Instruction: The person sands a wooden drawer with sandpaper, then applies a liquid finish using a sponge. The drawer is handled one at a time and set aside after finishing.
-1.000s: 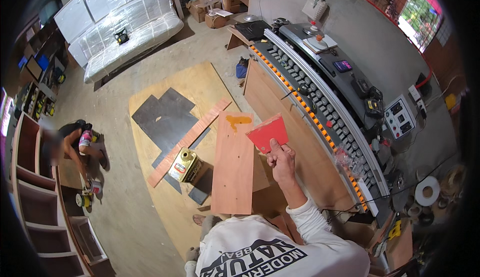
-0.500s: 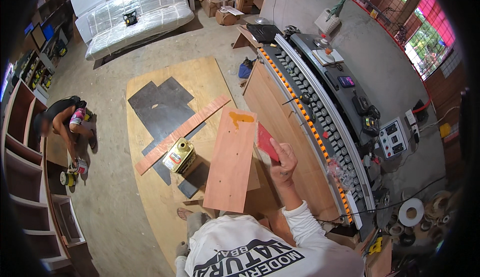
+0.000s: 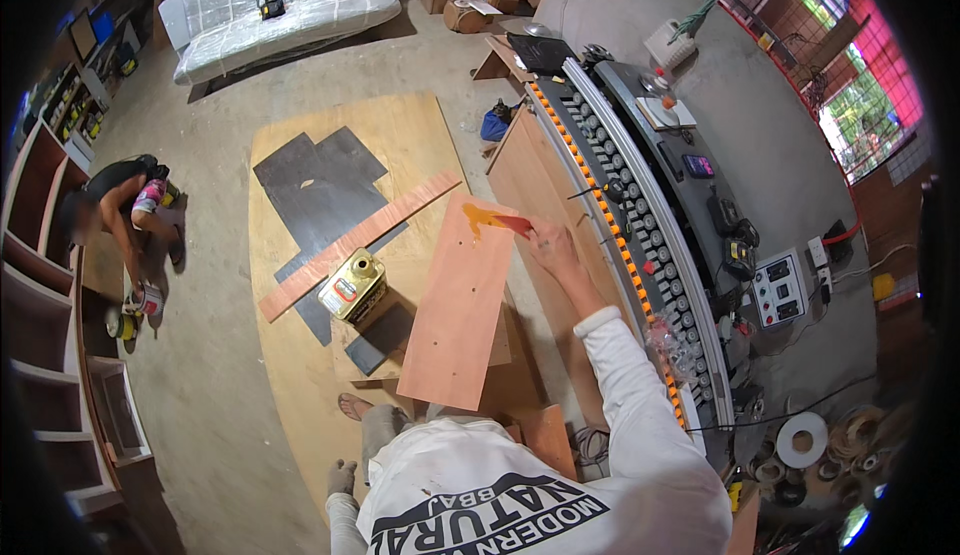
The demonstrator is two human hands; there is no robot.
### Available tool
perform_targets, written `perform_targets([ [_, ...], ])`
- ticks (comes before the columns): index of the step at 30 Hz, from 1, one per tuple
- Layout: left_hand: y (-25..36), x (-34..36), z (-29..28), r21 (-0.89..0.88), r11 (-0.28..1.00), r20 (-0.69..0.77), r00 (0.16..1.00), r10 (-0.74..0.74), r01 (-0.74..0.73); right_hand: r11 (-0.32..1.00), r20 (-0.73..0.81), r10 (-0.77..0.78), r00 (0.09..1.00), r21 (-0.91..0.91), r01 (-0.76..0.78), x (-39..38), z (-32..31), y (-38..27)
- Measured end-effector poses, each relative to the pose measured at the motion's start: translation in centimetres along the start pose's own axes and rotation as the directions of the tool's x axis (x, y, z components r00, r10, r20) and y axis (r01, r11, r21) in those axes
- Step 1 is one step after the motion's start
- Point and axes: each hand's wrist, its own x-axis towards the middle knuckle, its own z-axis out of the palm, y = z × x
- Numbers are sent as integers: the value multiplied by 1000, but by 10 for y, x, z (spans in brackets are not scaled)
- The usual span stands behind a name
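Note:
My right hand (image 3: 552, 249) grips a red putty spreader (image 3: 514, 225). Its edge touches the orange-yellow smear (image 3: 478, 218) near the far end of a long reddish wooden board (image 3: 458, 305). Several small dark marks dot that board. At my left side hangs my left hand (image 3: 343, 477) in a grey glove, its fingers slightly apart with nothing visible in them. A gold rectangular can (image 3: 354, 285) with an uncapped spout stands left of the board, beside a dark block (image 3: 366, 351).
A plywood sheet (image 3: 400, 135) carries dark flat pieces (image 3: 318, 190) and a narrow wooden strip (image 3: 375, 240). On the right runs a long machine (image 3: 625, 170) with rollers. A co-worker (image 3: 130, 200) bends over cans by the shelving at left. A plastic-wrapped sofa (image 3: 290, 40) stands behind.
My right hand has brought the spreader from beside the board onto the smear, tilting it leftward. The smear now reaches toward the spreader. My left hand shows farther out from my side.

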Motion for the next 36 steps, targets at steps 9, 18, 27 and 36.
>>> perform_targets([
  [9,97,-52,27,39,905,-65,903,425,-423,985,211,-88,973,-127,116,76,36,14],
  [18,256,-150,64,-126,791,143,778,611,-598,959,247,-85,965,-244,147,96,64,18],
  [27,261,-155,68,326,696,51,747,663,-640,972,231,-37,972,-218,88,78,68,-8],
  [36,272,-144,58,-95,799,291,751,592,-593,965,156,-167,974,-179,194,10,79,-36],
])
